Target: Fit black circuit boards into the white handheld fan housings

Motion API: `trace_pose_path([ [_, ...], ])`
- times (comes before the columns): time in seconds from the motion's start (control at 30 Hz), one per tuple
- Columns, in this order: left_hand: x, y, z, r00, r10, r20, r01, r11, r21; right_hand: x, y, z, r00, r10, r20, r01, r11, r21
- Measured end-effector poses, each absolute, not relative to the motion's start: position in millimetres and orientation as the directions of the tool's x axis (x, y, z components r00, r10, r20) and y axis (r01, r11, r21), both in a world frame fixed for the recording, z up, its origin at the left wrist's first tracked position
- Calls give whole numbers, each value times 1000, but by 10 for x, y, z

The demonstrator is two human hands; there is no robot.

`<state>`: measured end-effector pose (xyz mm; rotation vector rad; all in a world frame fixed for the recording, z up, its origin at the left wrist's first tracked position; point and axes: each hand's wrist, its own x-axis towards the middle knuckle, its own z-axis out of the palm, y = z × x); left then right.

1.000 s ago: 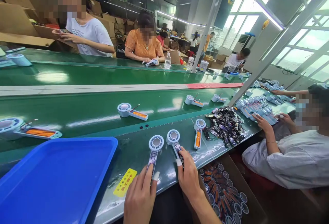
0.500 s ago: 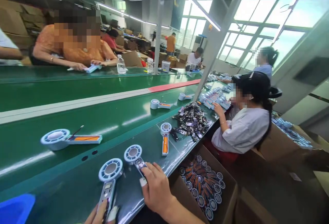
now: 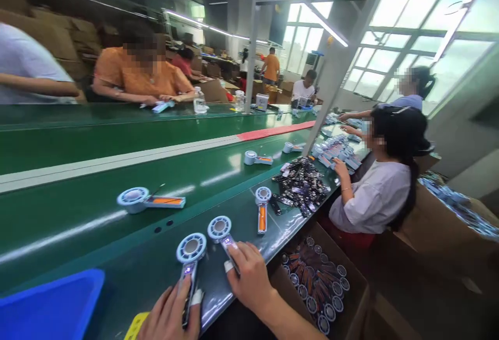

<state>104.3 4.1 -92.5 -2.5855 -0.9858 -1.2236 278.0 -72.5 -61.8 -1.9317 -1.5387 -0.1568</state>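
two handheld fan halves lie side by side on the green counter [image 3: 117, 272] edge. left hand [image 3: 171, 314] pinches the left fan [image 3: 189, 257] handle flat; right hand [image 3: 249, 275] pinches the right fan [image 3: 222, 233] handle, steadying each with its lit board facing up.

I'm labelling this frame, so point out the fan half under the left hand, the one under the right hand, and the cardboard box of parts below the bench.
left fan half [image 3: 191, 248], head view, round grille.
right fan half [image 3: 219, 227], head view, round grille.
cardboard box [image 3: 355, 298], head view, right wall.
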Motion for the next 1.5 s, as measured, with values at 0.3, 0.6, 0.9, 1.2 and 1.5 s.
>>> trace_pose_path([
  [0.3,1123,-68,-860,442,589,677,650,-730,210,2922,-678,-649,266,754,601,921,-16,-388],
  [0.6,1108,-105,-810,461,605,649,635,-736,235,2942,-708,-633,251,762,596,929,-17,-369],
  [0.9,1134,-131,-711,457,633,625,655,-715,246,2936,-703,-618,245,758,604,932,-12,-363],
  [1.2,1156,-146,-695,430,655,621,669,-693,269,2944,-683,-646,245,753,611,935,-16,-355],
  [1.5,1148,-144,-728,419,673,609,653,-690,313,2926,-679,-642,273,749,604,922,-25,-386],
])
